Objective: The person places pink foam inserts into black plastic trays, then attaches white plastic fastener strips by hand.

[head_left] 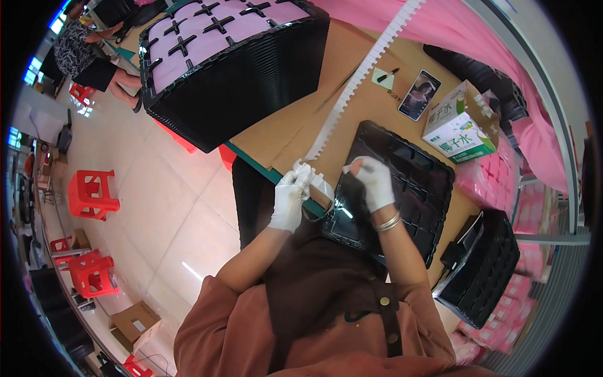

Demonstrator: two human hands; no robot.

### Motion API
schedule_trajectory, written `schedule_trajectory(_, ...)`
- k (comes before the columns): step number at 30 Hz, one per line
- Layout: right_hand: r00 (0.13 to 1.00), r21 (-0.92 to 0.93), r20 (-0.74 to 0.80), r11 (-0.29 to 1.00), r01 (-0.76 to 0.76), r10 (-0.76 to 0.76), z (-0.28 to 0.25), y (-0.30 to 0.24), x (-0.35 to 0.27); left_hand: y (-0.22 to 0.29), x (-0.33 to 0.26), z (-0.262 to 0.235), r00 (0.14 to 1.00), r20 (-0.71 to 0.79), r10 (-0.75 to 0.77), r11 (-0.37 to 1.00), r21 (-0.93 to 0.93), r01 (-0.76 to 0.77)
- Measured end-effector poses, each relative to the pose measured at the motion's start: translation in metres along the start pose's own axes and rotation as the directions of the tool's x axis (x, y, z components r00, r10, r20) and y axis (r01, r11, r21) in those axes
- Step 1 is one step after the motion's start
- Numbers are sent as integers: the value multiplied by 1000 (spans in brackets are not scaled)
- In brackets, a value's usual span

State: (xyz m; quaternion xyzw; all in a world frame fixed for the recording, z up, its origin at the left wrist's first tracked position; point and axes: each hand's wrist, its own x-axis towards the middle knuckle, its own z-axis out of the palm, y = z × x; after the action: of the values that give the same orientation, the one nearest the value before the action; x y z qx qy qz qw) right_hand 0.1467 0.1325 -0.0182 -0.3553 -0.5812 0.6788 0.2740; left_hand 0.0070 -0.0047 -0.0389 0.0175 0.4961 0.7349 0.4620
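Left hand (pixel 294 190), white-gloved, has its fingers drawn together at the lower end of a white notched strip (pixel 353 88); from my remote post I cannot confirm how firmly the strip is gripped. The strip slants from that hand across the brown tabletop (pixel 270 141) toward the far edge, teeth along its right side. Right hand (pixel 375 182), also gloved and wearing bracelets (pixel 388 223) at the wrist, is above a black moulded tray (pixel 424 201), well apart from the strip. Its fingers are curled and the thumb is blurred; I cannot tell whether anything is held. Beyond the tray I note a phone (pixel 419 94), a green-and-white carton (pixel 461 129) to its right, and a pen (pixel 388 75) on a slip of paper (pixel 382 81). A tall black stack (pixel 245 85) with a pink top occupies the table's far left. On the tiled floor (pixel 182 213) to the left I count several red stools (pixel 93 195).
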Motion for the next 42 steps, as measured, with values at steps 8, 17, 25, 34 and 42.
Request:
schedule_trajectory(8, 978, -176, -96, 970, 169, -187, -17, -24, -3, 19, -6, 7, 999, -2, -54, 997, 61, 54)
schedule_trajectory(17, 369, -847, -442, 516, 129, -817, -254, -136, 60, 45, -20, 24, 982, 98, -164, 971, 192, 143)
schedule_trajectory(25, 873, -696, 72, 603, 390, -482, -27, -92, -28, 42, -29, 32, 980, 160, -117, 942, 331, 58)
schedule_trajectory(34, 957, -596, 63, 758, 263, -283, 30, -28, -53, 41, -36, 34, 978, 140, -154, 920, 381, 90)
schedule_trajectory(42, 635, -631, 143, 424, 649, -759, 27, -34, -65, 31, -8, 6, 975, 87, -203, 944, 282, 171)
